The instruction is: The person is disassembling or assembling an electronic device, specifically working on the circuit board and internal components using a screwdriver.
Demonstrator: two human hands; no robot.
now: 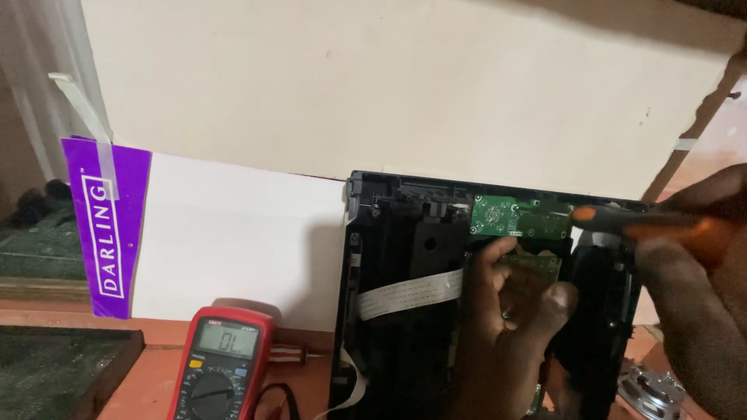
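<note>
Green circuit board (517, 217) sits atop the propped black chassis (405, 311); the left hand (510, 311) pinches a second board below it, steadying it, while the right hand (700, 257) grips an orange screwdriver (646, 224) tipped toward it.

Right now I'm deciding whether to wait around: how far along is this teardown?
Done: the black chassis lies open, its green circuit board and white ribbon cable exposed. In hand: the left hand steadies the inside, the right hand holds an orange-handled screwdriver at the board. Left: the board is still mounted.
</note>
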